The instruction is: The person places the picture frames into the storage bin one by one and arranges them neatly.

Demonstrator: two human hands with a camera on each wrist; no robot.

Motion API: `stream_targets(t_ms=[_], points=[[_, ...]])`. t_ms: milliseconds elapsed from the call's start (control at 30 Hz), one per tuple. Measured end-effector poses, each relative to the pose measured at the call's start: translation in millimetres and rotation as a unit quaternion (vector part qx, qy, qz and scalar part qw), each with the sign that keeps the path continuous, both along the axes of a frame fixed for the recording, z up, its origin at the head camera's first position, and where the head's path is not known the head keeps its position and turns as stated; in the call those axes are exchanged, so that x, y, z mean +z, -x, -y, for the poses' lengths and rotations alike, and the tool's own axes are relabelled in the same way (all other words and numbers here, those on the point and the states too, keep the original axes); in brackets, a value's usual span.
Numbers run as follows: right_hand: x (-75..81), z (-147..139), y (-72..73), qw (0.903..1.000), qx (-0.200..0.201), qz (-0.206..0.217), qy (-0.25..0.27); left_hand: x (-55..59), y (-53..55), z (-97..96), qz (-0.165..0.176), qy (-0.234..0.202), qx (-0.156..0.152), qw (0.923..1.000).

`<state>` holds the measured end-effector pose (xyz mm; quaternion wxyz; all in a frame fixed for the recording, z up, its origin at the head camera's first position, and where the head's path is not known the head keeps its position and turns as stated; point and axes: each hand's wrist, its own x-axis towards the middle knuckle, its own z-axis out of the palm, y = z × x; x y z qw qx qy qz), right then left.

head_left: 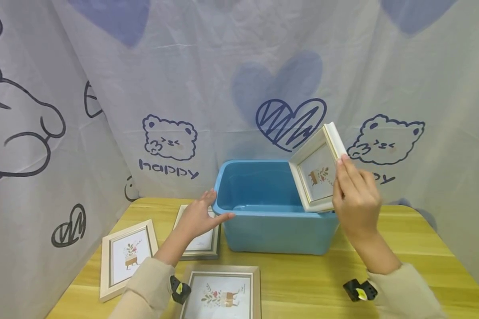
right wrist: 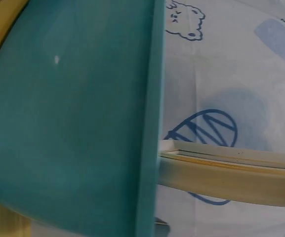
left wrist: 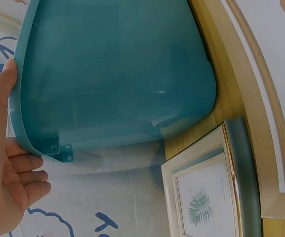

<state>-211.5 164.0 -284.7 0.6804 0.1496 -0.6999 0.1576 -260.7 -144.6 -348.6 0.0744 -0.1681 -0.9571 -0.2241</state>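
A blue plastic bin (head_left: 277, 232) stands at the back of the table. At its front left corner, my left hand (head_left: 199, 216) holds the rim; the left wrist view shows the thumb (left wrist: 5, 79) on the rim and bent fingers (left wrist: 31, 173) round the corner. My right hand (head_left: 357, 199) pinches a cream picture frame (head_left: 309, 201) by its right side, tilted above the bin's right end. The frame's print shows a potted plant. In the right wrist view the frame (right wrist: 231, 182) shows edge-on past the bin wall (right wrist: 73, 123), and the hand is out of sight.
Three more picture frames lie on the wooden table (head_left: 407, 248): one at the left (head_left: 105, 266), one partly behind my left arm (head_left: 215, 248), and one at the front (head_left: 256, 292). A printed curtain (head_left: 207, 79) hangs close behind the bin.
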Motion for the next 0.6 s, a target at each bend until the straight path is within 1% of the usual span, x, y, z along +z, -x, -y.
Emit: stream_targets(t_ms=[167, 333, 600], points=[[-11.7, 0.8, 8.1, 0.9998, -0.01, -0.01, -0.015, -0.1, -0.8, 0.8, 0.001, -0.002, 0.0, 1.0], [-21.2, 1.1, 14.4, 0.9992, -0.023, -0.008, -0.031, -0.3, -0.3, 0.5, 0.0, -0.001, 0.001, 1.0], [-37.6, 5.1, 27.1, 0.9992, -0.032, 0.004, -0.024, -1.5, 0.7, 0.6, -0.003, -0.002, 0.0, 1.0]])
